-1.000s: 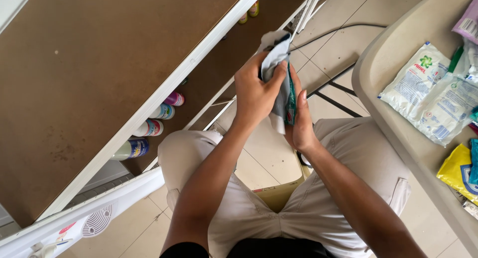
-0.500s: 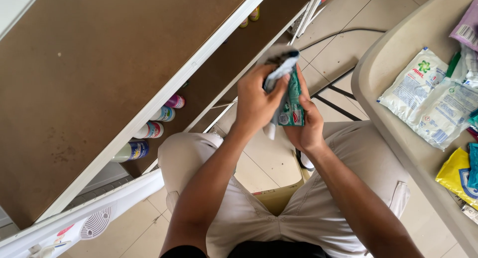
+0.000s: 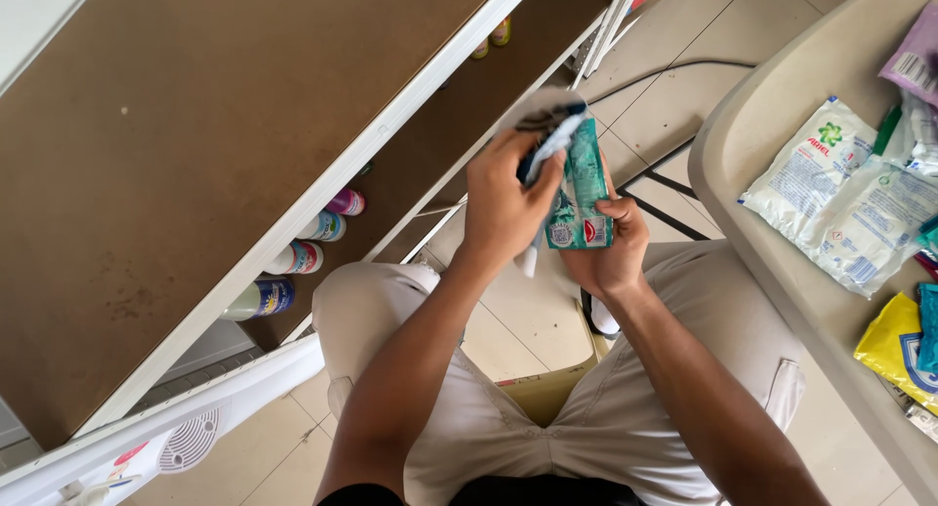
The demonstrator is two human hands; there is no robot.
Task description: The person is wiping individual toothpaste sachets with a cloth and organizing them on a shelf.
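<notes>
Green sachets (image 3: 584, 198) clamped in right hand (image 3: 611, 247); left hand (image 3: 503, 208) pinching one (blurred), above lap, beside worktop (image 3: 772, 262).

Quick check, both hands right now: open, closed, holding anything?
Left hand: closed on the blurred blue-and-white sachets at the top of the bunch.
Right hand: closed, holding the green sachets from below.

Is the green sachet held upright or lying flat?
Upright: the green sachet stands on end between left hand and right hand, above the lap.

Four bottles (image 3: 293, 258), two white sachets (image 3: 807, 169).
</notes>
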